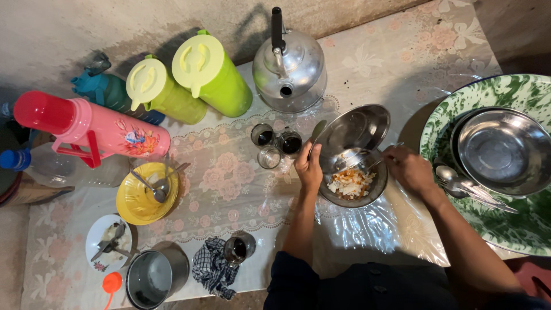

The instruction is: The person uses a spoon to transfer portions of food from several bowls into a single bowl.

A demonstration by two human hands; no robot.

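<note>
Left hand: my left hand grips the near-left rim of a steel bowl, fingers curled over the edge, and props a steel lid that tilts up over the bowl's far side.
Right hand: my right hand is closed round the end of a spoon at the bowl's right rim; the spoon reaches across into the bowl.
Bowl: it sits on the plastic-covered floral tablecloth straight in front of me, holding white rice mixed with orange bits.
Just left of the bowl: three small glasses clustered together, two of them dark with drink, one clear.
Behind: a steel kettle with a black handle stands beyond the lid.
Far left: two lime-green jugs, a teal bottle and a pink flask with a red cap line the wall, with a clear plastic bottle lying below the flask.
Near left: a yellow bowl with spoons, a small white plate, a steel pot, a checked cloth and a glass of dark drink.
Right: a green-and-white enamel tray carries a stack of empty steel bowls, with spoons lying beside them.
</note>
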